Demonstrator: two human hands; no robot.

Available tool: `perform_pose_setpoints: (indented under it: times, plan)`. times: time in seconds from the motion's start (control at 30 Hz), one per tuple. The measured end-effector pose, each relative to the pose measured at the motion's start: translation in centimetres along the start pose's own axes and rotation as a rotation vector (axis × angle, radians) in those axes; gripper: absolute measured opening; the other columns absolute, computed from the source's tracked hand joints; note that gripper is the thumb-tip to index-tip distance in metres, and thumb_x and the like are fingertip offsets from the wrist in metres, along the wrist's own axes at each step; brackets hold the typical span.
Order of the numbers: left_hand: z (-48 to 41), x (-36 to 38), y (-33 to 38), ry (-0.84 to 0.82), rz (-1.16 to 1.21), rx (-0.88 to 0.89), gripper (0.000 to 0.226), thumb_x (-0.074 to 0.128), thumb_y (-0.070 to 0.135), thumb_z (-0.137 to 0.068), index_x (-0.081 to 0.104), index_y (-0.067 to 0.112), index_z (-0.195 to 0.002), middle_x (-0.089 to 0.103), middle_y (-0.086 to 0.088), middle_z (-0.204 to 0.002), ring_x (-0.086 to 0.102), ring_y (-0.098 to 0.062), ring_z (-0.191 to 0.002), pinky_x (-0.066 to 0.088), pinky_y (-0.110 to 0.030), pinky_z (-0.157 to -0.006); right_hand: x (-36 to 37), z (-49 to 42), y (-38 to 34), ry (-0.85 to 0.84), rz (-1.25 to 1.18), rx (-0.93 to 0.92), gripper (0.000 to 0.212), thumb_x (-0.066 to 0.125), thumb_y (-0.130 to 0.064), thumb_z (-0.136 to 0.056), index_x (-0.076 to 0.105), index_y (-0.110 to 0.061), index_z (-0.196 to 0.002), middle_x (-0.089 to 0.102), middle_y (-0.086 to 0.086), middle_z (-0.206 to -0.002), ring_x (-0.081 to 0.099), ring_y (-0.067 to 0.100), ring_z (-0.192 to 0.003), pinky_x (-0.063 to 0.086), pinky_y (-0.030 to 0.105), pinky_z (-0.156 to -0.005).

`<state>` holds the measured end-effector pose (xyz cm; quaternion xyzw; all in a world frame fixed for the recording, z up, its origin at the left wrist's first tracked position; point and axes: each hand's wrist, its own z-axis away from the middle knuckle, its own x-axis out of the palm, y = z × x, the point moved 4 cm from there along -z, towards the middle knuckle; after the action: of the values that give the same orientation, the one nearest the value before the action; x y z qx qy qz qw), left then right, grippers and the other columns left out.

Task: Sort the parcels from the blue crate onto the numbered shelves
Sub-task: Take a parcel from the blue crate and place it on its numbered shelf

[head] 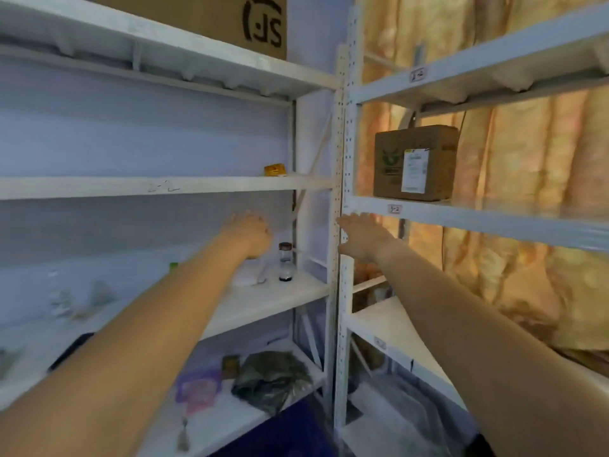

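Facing a corner formed by two white metal racks: left rack (164, 188) against a pale wall, right rack (478, 222) in front of a golden curtain (527, 159).

On the left rack's top shelf, a large cardboard box (214, 18) with a black logo printed upside down.

Both bare arms stretched out toward the corner posts. Left hand (250, 234) over the left rack's middle shelf, back of the hand toward the camera, fingers blurred and turned away; cannot tell whether curled or holding anything. Right hand (362, 239) spread flat with straight fingers, holding nothing, just under the front edge of the right rack's shelf.

On that shelf, above a small number tag (394, 209), a brown cardboard parcel (416, 162) standing upright, white shipping label facing out.

On the left rack's lowest visible shelf, a dark green bag (272, 379) beside a purple packet (197, 387).

Under the left hand, a white packet (247, 275), with a small dark-capped jar (285, 262) just beside it.

One shelf higher, near the rear post, a small yellow packet (275, 169).
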<state>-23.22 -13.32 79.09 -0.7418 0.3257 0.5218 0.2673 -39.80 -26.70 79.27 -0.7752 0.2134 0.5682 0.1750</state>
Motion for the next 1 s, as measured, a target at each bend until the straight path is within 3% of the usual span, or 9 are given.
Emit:
perform_pose_setpoints:
  times: [0.07,0.17,0.27,0.47,0.6,0.73,0.87,1.0]
  plan:
    - [0.1,2.0,-3.5,-0.044,0.001,-0.081,0.041,0.029,0.013,-0.1,0.041,-0.003,-0.135,0.039,-0.022,-0.145,0.04,-0.036,-0.13,0.031,-0.043,-0.111,2.6,-1.4,-2.6,-0.053,-0.032,-0.038,0.065,0.051,-0.028,-0.095,0.02,-0.013,-0.15,0.021,0.009,-0.157,0.023,0.03,-0.143,0.018,0.039,-0.116]
    - [-0.2,5.5,-6.7,-0.071,0.008,-0.137,0.046,0.026,0.021,-0.1,0.034,0.0,-0.14,0.032,-0.019,-0.149,0.035,-0.033,-0.134,0.027,-0.04,-0.113,6.3,-3.4,-5.1,-0.104,-0.05,-0.089,0.06,0.052,-0.027,-0.094,0.028,-0.009,-0.146,0.031,0.014,-0.152,0.033,0.034,-0.137,0.026,0.039,-0.112]
    - [-1.2,10.4,-7.5,-0.141,0.009,-0.121,0.049,0.023,0.023,-0.1,0.027,0.003,-0.144,0.027,-0.016,-0.153,0.029,-0.029,-0.139,0.021,-0.039,-0.114,10.8,-6.1,-6.2,-0.165,-0.066,-0.12,0.063,0.053,-0.028,-0.093,0.026,-0.012,-0.148,0.029,0.012,-0.153,0.034,0.035,-0.135,0.029,0.039,-0.11]
    - [-3.9,22.7,-8.0,-0.255,0.074,-0.154,0.046,0.025,0.024,-0.099,0.04,-0.001,-0.135,0.039,-0.022,-0.142,0.039,-0.036,-0.13,0.031,-0.042,-0.108,21.4,-12.1,-7.8,-0.293,-0.09,-0.237,0.061,0.05,-0.026,-0.094,0.025,-0.012,-0.148,0.029,0.014,-0.153,0.034,0.034,-0.137,0.031,0.041,-0.112]
    - [-5.4,30.4,-8.0,-0.32,0.066,-0.178,0.049,0.024,0.022,-0.1,0.025,-0.001,-0.144,0.024,-0.016,-0.153,0.021,-0.03,-0.142,0.018,-0.041,-0.116,29.4,-15.3,-8.3,-0.387,-0.107,-0.338,0.062,0.047,-0.025,-0.098,0.017,-0.011,-0.151,0.02,0.01,-0.158,0.02,0.028,-0.144,0.018,0.04,-0.117]
    - [-5.0,37.8,-8.9,-0.382,0.125,-0.287,0.047,0.028,0.022,-0.099,0.029,0.002,-0.142,0.032,-0.015,-0.148,0.03,-0.031,-0.136,0.026,-0.041,-0.112,38.2,-16.3,-9.8,-0.416,-0.199,-0.374,0.057,0.05,-0.022,-0.094,0.03,-0.007,-0.146,0.034,0.013,-0.151,0.029,0.028,-0.14,0.025,0.039,-0.114]
    - [-3.0,45.4,-10.3,-0.497,0.121,-0.331,0.051,0.024,0.024,-0.1,0.022,0.004,-0.147,0.023,-0.012,-0.154,0.02,-0.027,-0.143,0.014,-0.039,-0.119,47.2,-16.1,-11.5,-0.56,-0.201,-0.489,0.06,0.049,-0.023,-0.095,0.024,-0.008,-0.148,0.027,0.009,-0.155,0.019,0.024,-0.145,0.012,0.038,-0.119]
    - [-0.2,52.5,-11.0,-0.608,0.173,-0.415,0.053,0.021,0.025,-0.101,0.014,0.004,-0.149,0.014,-0.011,-0.158,0.01,-0.023,-0.147,0.009,-0.038,-0.121,55.2,-15.4,-12.6,-0.64,-0.295,-0.469,0.06,0.051,-0.021,-0.093,0.029,-0.009,-0.147,0.034,0.01,-0.152,0.029,0.027,-0.141,0.026,0.039,-0.114]
